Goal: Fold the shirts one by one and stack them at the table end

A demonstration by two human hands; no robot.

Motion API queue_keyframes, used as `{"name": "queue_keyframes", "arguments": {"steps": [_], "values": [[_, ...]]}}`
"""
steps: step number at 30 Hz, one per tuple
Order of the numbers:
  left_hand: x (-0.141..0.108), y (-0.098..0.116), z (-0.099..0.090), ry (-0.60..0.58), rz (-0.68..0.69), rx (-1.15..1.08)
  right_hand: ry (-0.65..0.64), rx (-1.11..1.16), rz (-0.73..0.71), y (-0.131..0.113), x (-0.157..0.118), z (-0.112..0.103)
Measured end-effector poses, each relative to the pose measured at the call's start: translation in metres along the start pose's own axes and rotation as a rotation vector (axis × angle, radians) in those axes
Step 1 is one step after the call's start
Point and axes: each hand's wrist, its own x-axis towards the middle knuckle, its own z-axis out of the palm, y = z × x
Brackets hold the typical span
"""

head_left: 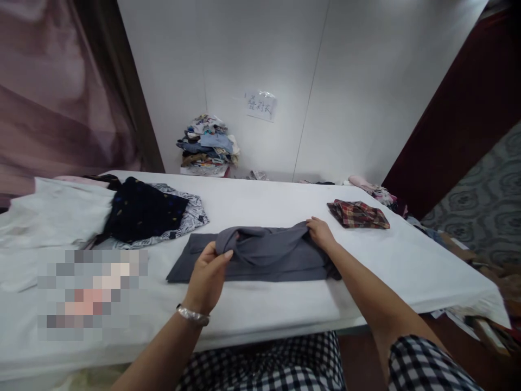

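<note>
A dark grey garment [277, 266] lies on the white-covered table [264, 315] in front of me, partly folded into a long strip. My left hand [209, 271] is closed on its raised, curled edge at the left, thumb on top. At the upper right edge of the same garment, my right hand [321, 233] pinches the cloth. Between the two hands the upper layer hangs in a loose loop over the flat layers beneath.
A folded red plaid garment [360, 214] lies at the right. White [57, 212], black [144, 209] and patterned [197, 209] clothes are heaped at the left. A clothes stack [209, 144] stands behind the table, near a paper sign [260, 106] on the wall.
</note>
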Motion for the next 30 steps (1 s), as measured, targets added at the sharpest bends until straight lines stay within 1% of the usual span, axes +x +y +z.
{"name": "queue_keyframes", "arguments": {"steps": [2,3,4,5,6,8,10,12,14,16,18,20,22,24,26,27,28,30], "values": [[-0.005,0.002,-0.006,-0.002,0.13,0.11,0.04,0.005,-0.024,0.007,-0.012,-0.002],[-0.007,0.001,-0.011,0.003,0.168,0.157,0.049,0.01,-0.047,0.011,-0.022,-0.002],[-0.008,-0.001,-0.017,0.017,0.179,0.183,0.046,0.022,-0.074,0.015,-0.032,-0.001],[-0.008,-0.005,-0.023,0.037,0.156,0.177,0.036,0.04,-0.096,0.019,-0.042,0.001],[-0.007,-0.009,-0.029,0.059,0.097,0.137,0.022,0.059,-0.105,0.022,-0.052,0.002],[-0.003,-0.015,-0.038,0.104,-0.072,-0.008,-0.002,0.089,-0.088,0.025,-0.064,0.004],[0.001,-0.018,-0.043,0.153,-0.209,-0.164,0.005,0.108,-0.061,0.022,-0.068,0.002],[0.005,-0.016,-0.044,0.195,-0.293,-0.264,0.017,0.139,-0.067,0.012,-0.067,-0.003],[0.006,-0.013,-0.042,0.222,-0.358,-0.31,0.02,0.192,-0.094,-0.004,-0.063,-0.007],[0.008,-0.01,-0.037,0.232,-0.396,-0.318,-0.024,0.246,-0.154,-0.023,-0.059,-0.011],[0.009,-0.006,-0.029,0.228,-0.373,-0.3,-0.102,0.269,-0.237,-0.041,-0.055,-0.012],[0.012,0.003,-0.019,0.179,-0.297,-0.254,-0.155,0.263,-0.286,-0.054,-0.051,-0.012],[0.017,0.015,-0.009,0.071,-0.181,-0.197,-0.128,0.266,-0.255,-0.058,-0.047,-0.01],[0.022,0.03,-0.003,-0.045,-0.033,-0.163,-0.028,0.303,-0.181,-0.057,-0.047,-0.009],[0.028,0.04,-0.006,-0.1,0.103,-0.171,0.083,0.359,-0.118,-0.052,-0.051,-0.008],[0.031,0.041,-0.011,-0.095,0.141,-0.191,0.119,0.384,-0.098,-0.05,-0.053,-0.007],[0.034,0.041,-0.018,-0.07,0.148,-0.22,0.137,0.401,-0.086,-0.048,-0.057,-0.006],[0.038,0.034,-0.035,0.007,0.074,-0.301,0.146,0.421,-0.068,-0.045,-0.063,-0.004]]}}
